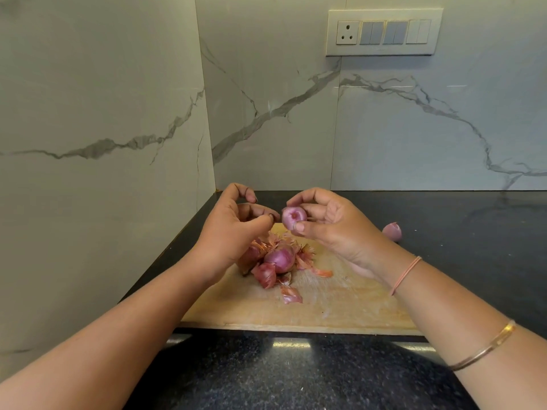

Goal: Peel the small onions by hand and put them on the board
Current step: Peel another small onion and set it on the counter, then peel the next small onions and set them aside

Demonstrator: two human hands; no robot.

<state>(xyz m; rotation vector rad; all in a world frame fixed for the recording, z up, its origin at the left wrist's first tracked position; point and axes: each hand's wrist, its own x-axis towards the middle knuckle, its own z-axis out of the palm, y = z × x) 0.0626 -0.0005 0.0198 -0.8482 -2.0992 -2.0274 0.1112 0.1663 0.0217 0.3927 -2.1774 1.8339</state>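
My right hand (331,229) holds a small purple onion (293,216) between thumb and fingers, above the far end of the wooden board (340,303). My left hand (233,226) is just left of the onion, thumb and forefinger pinched together at its edge; whether a bit of skin sits between them is too small to tell. On the board below lies a pile of onions (279,258) mixed with dry peel scraps (291,294). Another onion (392,231) lies on the dark counter to the right of the board.
The board lies on a black speckled counter (296,377) in a corner. Marble-patterned walls stand close on the left and behind. A switch panel (384,32) is high on the back wall. The counter stretches away to the right.
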